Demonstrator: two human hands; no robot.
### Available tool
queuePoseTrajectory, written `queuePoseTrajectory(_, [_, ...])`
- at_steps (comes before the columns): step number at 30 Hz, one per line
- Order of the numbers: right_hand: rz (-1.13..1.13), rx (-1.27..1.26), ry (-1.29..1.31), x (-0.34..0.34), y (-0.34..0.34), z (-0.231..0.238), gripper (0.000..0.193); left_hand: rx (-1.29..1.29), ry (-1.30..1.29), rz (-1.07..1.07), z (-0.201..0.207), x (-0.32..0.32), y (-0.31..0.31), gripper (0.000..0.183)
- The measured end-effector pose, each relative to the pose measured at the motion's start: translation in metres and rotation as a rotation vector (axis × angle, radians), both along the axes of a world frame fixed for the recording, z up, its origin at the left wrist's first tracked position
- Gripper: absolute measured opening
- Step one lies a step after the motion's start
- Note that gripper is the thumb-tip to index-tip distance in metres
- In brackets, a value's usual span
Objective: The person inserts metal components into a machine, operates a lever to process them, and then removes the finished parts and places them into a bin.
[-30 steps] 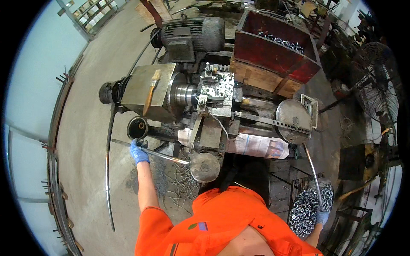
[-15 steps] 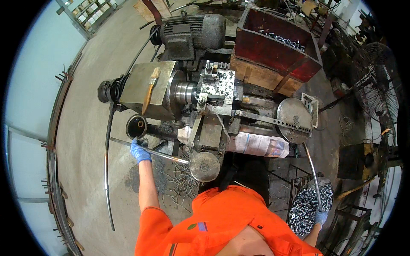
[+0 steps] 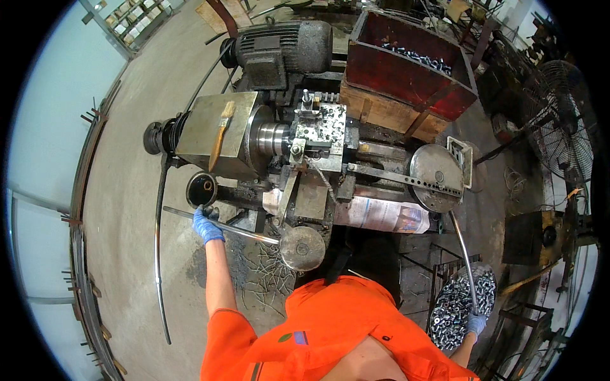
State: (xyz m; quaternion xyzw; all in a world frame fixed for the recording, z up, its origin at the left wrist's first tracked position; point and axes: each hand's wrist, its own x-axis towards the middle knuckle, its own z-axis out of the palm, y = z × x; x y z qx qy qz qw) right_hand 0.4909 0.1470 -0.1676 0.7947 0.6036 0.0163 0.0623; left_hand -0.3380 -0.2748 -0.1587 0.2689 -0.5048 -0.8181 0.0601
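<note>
My left hand, in a blue glove with darkened fingertips, is closed around a long metal lever rod. This rod runs out from a round steel disc at the front of the machine. Just beyond those fingers is a dark round cup with a ring-shaped piece inside. Far to the right, my gloved right hand grips the lower end of another metal lever, which slopes down from a larger disc. Beneath that lever and beside the hand lies a basket of small metal parts.
A brush lies on the machine's steel housing, beside the chuck. Behind are a motor and a red bin containing metal parts. A caged fan stands right; scattered metal strips lie on the floor.
The machine sits very slightly farther left in the picture. Both hands keep their places on the levers, with no clear movement of either.
</note>
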Motion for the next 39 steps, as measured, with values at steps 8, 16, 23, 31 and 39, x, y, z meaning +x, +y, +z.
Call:
queuePoseTrajectory(8, [-0.046,-0.069,0.026,-0.02,-0.007,0.02,0.047,-0.023,-0.003,-0.001,0.002,0.002,0.003,0.013])
queuePoseTrajectory(16, [-0.082,0.004,0.084,-0.032,-0.013,0.026,0.033,0.007,0.009,0.004,-0.001,-0.001,0.0,0.014])
queuePoseTrajectory(23, [-0.006,-0.015,0.031,-0.03,-0.016,0.024,0.034,-0.009,-0.021,0.009,0.004,0.0,0.004,0.015])
queuePoseTrajectory(31, [-0.052,-0.073,0.139,-0.012,-0.012,0.014,0.038,-0.006,-0.007,-0.001,0.0,-0.002,0.0,0.014])
queuePoseTrajectory(39, [-0.067,-0.024,0.04,0.005,-0.011,-0.007,0.041,-0.002,-0.029,-0.009,0.008,0.002,0.004,0.014])
